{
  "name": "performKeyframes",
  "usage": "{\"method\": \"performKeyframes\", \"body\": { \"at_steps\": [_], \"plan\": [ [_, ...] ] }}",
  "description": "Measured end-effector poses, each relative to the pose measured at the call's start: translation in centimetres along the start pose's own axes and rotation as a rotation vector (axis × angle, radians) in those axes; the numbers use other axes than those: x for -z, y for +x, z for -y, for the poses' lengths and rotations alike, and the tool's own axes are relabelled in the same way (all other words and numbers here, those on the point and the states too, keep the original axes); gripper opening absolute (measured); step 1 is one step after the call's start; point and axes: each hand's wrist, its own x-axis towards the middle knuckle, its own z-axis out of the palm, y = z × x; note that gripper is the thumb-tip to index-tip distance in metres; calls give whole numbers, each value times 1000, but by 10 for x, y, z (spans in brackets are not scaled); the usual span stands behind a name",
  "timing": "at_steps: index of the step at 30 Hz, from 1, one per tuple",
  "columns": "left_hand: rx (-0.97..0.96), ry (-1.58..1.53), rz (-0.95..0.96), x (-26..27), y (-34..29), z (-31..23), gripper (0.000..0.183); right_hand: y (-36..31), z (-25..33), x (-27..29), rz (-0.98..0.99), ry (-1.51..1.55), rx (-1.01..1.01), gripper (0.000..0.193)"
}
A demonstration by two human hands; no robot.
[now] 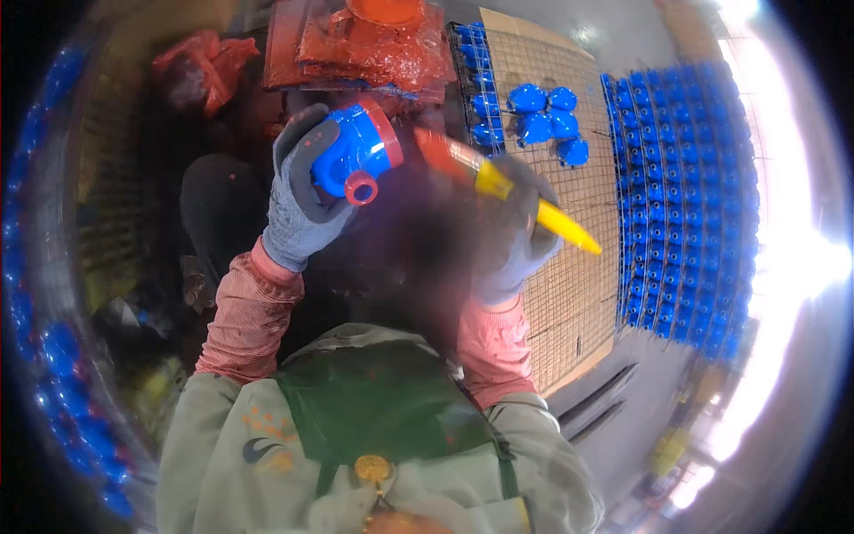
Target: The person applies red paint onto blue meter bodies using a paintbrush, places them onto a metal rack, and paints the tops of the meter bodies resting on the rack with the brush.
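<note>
My left hand (301, 209), in a grey glove, grips a glossy blue cast fitting (349, 158) that looks like a valve body or pipe part. Red paint covers its round end rim and the small round side opening, which faces toward me. Closed around a paintbrush (494, 181) is my gloved right hand (514, 245). The brush has a yellow handle and red-coated bristles, which point left toward the fitting's red rim with a small gap between them. Motion blurs part of the right hand.
Ahead stands a red paint-caked stack (356, 62) with a red container (387, 11) on top. A red plastic bag (203, 73) lies left of it. On the right, a wire mesh rack (560, 258) over cardboard carries several blue fittings (535, 127). Beyond are dense rows of blue parts (680, 205).
</note>
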Motion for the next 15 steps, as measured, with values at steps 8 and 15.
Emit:
{"method": "performKeyframes", "body": {
  "at_steps": [8,15],
  "plan": [
    [106,-89,36,-1,-2,0,92,23,-5,-28,187,-363,115,33],
    [497,-368,-4,-8,-10,20,92,-30,-55,-14,52,-33,-128,25]
  ]
}}
